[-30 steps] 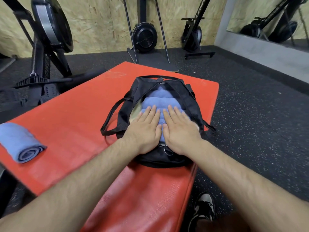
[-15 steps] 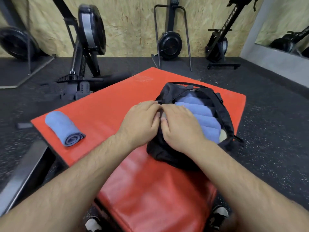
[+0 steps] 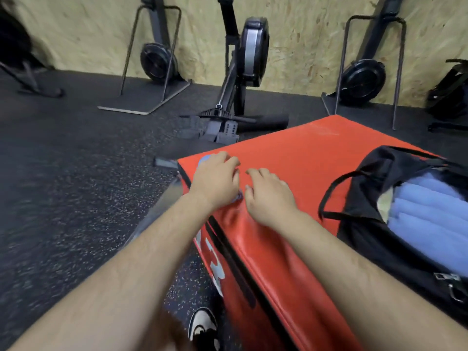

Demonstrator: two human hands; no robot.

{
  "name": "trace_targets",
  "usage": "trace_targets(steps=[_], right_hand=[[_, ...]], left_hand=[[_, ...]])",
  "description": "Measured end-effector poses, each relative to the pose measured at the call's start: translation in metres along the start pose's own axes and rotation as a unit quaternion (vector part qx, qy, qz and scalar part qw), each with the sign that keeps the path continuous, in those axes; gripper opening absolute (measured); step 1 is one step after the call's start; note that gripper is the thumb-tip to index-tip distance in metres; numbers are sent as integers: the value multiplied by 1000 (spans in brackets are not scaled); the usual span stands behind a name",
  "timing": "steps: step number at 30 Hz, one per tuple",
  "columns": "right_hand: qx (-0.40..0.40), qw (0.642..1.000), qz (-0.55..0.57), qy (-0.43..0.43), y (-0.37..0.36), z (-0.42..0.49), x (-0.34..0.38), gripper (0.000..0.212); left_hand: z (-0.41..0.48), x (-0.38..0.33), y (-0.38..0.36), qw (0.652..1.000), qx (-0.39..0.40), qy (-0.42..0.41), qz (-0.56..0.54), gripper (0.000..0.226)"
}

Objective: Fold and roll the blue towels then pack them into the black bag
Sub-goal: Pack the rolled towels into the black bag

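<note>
Your left hand (image 3: 215,179) lies curled over the rolled towel (image 3: 203,161) at the near left corner of the red worktop (image 3: 291,158), covering most of it; you seem to grip it, though the fingers' hold is hidden. Your right hand (image 3: 268,192) hovers just beside, fingers loosely spread, holding nothing. The black bag (image 3: 374,173) sits well apart to the right, open, with blue towels (image 3: 430,214) packed inside.
</note>
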State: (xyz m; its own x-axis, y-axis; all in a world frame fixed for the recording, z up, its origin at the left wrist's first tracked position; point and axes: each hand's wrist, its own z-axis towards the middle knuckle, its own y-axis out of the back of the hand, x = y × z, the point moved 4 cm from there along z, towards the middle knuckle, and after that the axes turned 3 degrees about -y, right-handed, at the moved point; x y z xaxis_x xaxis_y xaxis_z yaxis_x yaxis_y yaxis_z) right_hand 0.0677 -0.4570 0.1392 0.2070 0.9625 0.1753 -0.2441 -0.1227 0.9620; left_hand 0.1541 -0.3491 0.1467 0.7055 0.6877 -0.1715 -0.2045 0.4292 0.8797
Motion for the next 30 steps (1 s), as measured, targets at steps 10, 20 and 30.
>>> trace_targets(steps=[10,20,30], right_hand=[[84,993,48,-68,-84,62,50,54],[-5,981,187,55,-12,29,-4,57],[-115,957,264,-32,120,-68,-147,51]], left_hand=[[-26,88,-45,984,172,53,6,47],[-6,59,-26,998,52,-27,-36,53],[18,-99,8,912,72,-44,-402,58]])
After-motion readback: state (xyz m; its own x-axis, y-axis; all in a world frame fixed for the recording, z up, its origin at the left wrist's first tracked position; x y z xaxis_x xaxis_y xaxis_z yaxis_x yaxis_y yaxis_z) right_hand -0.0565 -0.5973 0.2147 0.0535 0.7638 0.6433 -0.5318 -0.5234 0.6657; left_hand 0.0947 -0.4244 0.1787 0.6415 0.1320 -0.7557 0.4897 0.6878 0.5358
